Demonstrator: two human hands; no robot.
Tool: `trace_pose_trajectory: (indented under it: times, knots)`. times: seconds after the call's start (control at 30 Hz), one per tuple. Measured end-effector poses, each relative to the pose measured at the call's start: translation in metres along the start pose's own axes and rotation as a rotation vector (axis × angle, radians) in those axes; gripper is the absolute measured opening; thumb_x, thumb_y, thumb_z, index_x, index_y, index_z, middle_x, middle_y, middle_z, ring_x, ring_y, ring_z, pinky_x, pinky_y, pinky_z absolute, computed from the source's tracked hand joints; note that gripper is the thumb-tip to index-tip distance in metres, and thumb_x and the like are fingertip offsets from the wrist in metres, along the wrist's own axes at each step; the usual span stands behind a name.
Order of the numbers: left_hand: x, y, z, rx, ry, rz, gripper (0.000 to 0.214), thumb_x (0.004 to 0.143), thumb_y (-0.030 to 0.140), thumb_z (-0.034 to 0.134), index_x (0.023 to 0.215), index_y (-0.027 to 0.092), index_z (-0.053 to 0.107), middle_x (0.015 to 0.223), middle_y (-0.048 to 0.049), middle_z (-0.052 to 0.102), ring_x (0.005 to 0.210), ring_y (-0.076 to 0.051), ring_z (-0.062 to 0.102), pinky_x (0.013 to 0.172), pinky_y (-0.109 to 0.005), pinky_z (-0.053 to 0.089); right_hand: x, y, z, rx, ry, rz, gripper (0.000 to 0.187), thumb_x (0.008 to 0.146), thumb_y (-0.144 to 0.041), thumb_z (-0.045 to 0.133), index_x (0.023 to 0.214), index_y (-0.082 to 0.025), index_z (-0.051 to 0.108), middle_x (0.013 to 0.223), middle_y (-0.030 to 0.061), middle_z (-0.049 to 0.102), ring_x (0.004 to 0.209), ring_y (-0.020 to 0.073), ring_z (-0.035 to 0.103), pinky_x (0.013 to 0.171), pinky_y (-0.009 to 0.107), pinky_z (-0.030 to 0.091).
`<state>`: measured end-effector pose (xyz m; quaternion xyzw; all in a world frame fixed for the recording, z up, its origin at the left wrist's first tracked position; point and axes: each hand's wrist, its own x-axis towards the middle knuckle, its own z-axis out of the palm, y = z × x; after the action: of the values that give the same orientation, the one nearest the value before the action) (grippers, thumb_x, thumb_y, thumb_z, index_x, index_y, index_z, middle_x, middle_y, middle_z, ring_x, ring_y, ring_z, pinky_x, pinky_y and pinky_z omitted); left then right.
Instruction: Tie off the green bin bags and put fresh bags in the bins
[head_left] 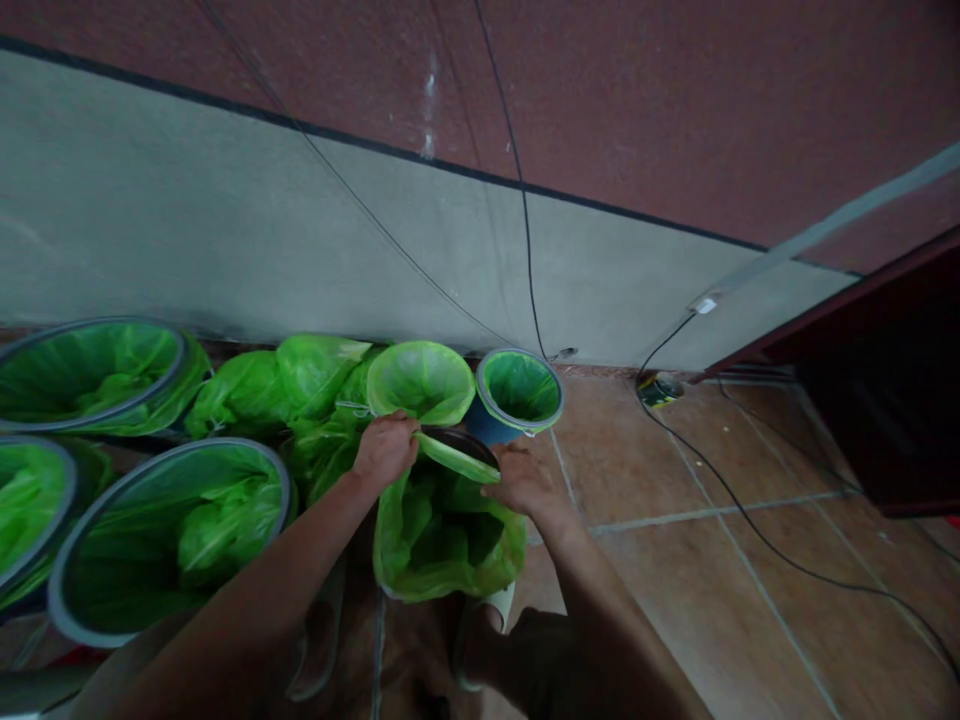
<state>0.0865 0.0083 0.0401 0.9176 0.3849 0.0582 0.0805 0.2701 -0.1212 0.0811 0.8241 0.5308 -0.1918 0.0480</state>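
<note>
Between my hands a green plastic bag (450, 555) hangs open-mouthed inside and over a dark-rimmed bin (459, 440). My left hand (388, 450) grips the bag's edge at the rim's left side. At the right side of the same rim, my right hand (519, 478) has its fingers closed on the folded bag edge. The bag's near edge droops toward my feet, and its inside is dark. Just beyond the hands stand a bin with a pale green liner (421, 375) and a small blue bin (520, 388) lined in green.
Several larger grey-rimmed bins (283, 480) with green liners crowd the left. Green bags (307, 375) lie bunched along the wall. A black cable (712, 478) crosses the tiled floor (667, 600) on the right, past a small can (661, 390). My feet stand close below the bag.
</note>
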Motion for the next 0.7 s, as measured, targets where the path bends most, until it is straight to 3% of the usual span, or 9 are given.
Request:
trace_pose_trajectory:
  times: [0.07,0.1,0.2,0.3,0.53,0.63,0.7]
  knots:
    - [-0.001,0.010,0.000,-0.023,0.026,0.069,0.022,0.083,0.019,0.046,0.087,0.018,0.067,0.089,-0.0079,0.067,0.088,-0.021,0.063,0.088,-0.034,0.047,0.000,-0.012,0.001,0.006,0.072,-0.063,0.060,0.073,-0.037,0.074,0.128,-0.021,0.056,0.119,0.0106,0.065,0.110,0.0268,0.059,0.090,0.033,0.045]
    - [-0.003,0.015,-0.001,-0.032,0.029,0.100,0.021,0.083,0.019,0.046,0.087,0.018,0.067,0.090,-0.0076,0.067,0.088,-0.021,0.063,0.088,-0.034,0.046,0.000,-0.018,0.002,0.011,0.088,-0.094,0.053,0.078,-0.036,0.068,0.127,-0.022,0.056,0.119,0.0097,0.065,0.110,0.0254,0.060,0.091,0.032,0.045]
    - [-0.006,0.024,-0.004,-0.035,0.006,0.154,0.020,0.084,0.020,0.047,0.087,0.018,0.066,0.090,-0.0075,0.066,0.090,-0.022,0.062,0.089,-0.036,0.045,0.002,-0.025,0.005,-0.004,0.094,-0.126,0.025,0.091,-0.028,0.048,0.108,-0.022,0.067,0.105,0.0086,0.070,0.098,0.0219,0.065,0.084,0.029,0.046]
    - [-0.007,0.022,-0.005,0.003,-0.034,0.104,0.018,0.081,0.017,0.048,0.085,0.017,0.066,0.090,-0.0081,0.067,0.091,-0.024,0.062,0.089,-0.039,0.044,0.005,-0.021,0.005,-0.055,0.105,-0.100,0.030,0.094,-0.022,0.040,0.097,-0.019,0.069,0.096,0.0100,0.072,0.091,0.0219,0.067,0.078,0.029,0.047]
    - [-0.004,0.003,-0.006,0.033,-0.010,-0.046,0.022,0.083,0.020,0.047,0.085,0.018,0.069,0.087,-0.0093,0.069,0.088,-0.025,0.065,0.084,-0.038,0.045,0.009,0.005,-0.003,-0.115,0.022,0.076,0.030,0.090,-0.015,0.042,0.095,-0.011,0.071,0.101,0.0180,0.071,0.096,0.0271,0.067,0.079,0.033,0.050]
    - [-0.002,0.002,-0.007,-0.006,0.002,-0.061,0.021,0.082,0.019,0.048,0.086,0.018,0.069,0.088,-0.0084,0.070,0.087,-0.023,0.065,0.082,-0.034,0.046,0.003,0.005,-0.005,-0.084,-0.047,0.089,0.024,0.085,-0.025,0.056,0.100,-0.012,0.070,0.103,0.0172,0.070,0.099,0.0291,0.066,0.079,0.034,0.050]
    - [-0.002,0.005,-0.006,-0.049,0.013,-0.047,0.021,0.082,0.019,0.049,0.088,0.018,0.070,0.088,-0.0078,0.070,0.087,-0.021,0.065,0.082,-0.033,0.047,-0.001,-0.001,-0.005,-0.033,-0.036,0.055,0.038,0.079,-0.033,0.065,0.113,-0.016,0.065,0.109,0.0141,0.069,0.102,0.0277,0.064,0.083,0.034,0.049]
